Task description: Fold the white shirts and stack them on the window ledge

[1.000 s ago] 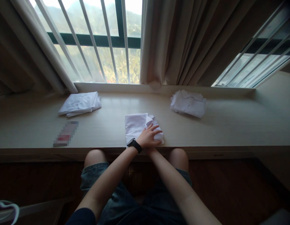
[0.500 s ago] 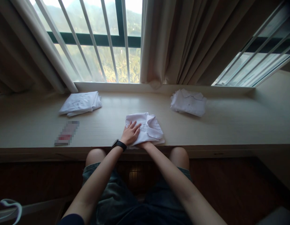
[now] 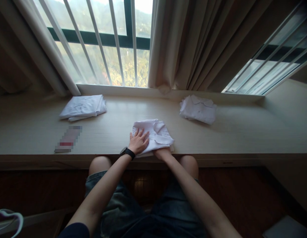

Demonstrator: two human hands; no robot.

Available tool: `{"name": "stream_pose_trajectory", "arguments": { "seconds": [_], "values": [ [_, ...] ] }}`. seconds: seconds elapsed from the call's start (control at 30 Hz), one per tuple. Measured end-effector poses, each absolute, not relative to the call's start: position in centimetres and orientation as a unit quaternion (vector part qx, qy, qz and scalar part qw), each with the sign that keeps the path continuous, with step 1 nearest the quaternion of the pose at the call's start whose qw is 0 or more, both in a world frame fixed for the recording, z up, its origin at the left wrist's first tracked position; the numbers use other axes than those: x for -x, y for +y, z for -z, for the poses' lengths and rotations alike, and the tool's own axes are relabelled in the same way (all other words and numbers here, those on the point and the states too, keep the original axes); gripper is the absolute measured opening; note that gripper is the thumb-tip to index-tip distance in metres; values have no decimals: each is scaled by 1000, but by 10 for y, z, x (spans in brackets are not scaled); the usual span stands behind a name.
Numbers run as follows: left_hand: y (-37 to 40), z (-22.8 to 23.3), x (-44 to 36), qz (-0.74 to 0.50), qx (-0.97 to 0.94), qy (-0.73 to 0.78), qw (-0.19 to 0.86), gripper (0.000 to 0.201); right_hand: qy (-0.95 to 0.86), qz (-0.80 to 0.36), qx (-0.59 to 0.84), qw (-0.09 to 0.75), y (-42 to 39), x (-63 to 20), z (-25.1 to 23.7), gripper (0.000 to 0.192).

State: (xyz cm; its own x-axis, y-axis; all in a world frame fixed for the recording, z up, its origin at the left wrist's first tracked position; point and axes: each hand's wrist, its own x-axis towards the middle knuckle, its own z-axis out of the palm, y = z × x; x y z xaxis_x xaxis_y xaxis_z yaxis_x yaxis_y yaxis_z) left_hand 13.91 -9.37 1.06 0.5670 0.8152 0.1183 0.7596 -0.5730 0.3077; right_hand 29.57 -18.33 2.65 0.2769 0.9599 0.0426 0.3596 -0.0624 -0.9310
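A folded white collared shirt (image 3: 155, 130) lies at the front edge of the desk (image 3: 213, 138), its collar toward the right. My left hand (image 3: 139, 141), with a black watch on the wrist, rests flat on the shirt's left part, fingers spread. At the near edge, my right hand (image 3: 162, 153) reaches under the shirt, and its fingers are hidden by the cloth. Further back lie two more pieces of folded white clothing: a folded garment (image 3: 84, 106) on the left and a folded collared shirt (image 3: 198, 110) on the right.
A blurred-out flat object (image 3: 69, 138) lies on the desk to the left. Behind the desk are a barred window (image 3: 113, 62) and long curtains (image 3: 190, 43). At the lower left a white curved hook (image 3: 16, 216) shows. My knees are under the desk edge.
My right hand has slid to the right beneath the shirt's near edge, lifting the cloth there slightly. The left hand stays flat on top. The view has shifted a little.
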Motion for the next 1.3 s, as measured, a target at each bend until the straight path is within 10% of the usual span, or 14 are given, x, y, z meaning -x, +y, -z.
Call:
{"name": "stream_pose_trajectory", "arguments": {
  "seconds": [0.23, 0.53, 1.07, 1.3],
  "values": [
    [-29, -23, -144, -234, -823, 489, 172, 62, -442, -270, 686, 511, -266, -297, 6, 23],
    [40, -22, -128, -195, -722, 552, 368, 41, -99, -661, 459, 585, -271, -239, -6, 69],
    [11, -62, -81, -101, -627, 453, 626, 39, -25, -588, 486, 647, -246, -233, 6, 32],
    [7, -60, -81, -43, -607, 443, 659, 64, -61, -592, 551, 585, -261, -227, 0, 50]
  ]
}}
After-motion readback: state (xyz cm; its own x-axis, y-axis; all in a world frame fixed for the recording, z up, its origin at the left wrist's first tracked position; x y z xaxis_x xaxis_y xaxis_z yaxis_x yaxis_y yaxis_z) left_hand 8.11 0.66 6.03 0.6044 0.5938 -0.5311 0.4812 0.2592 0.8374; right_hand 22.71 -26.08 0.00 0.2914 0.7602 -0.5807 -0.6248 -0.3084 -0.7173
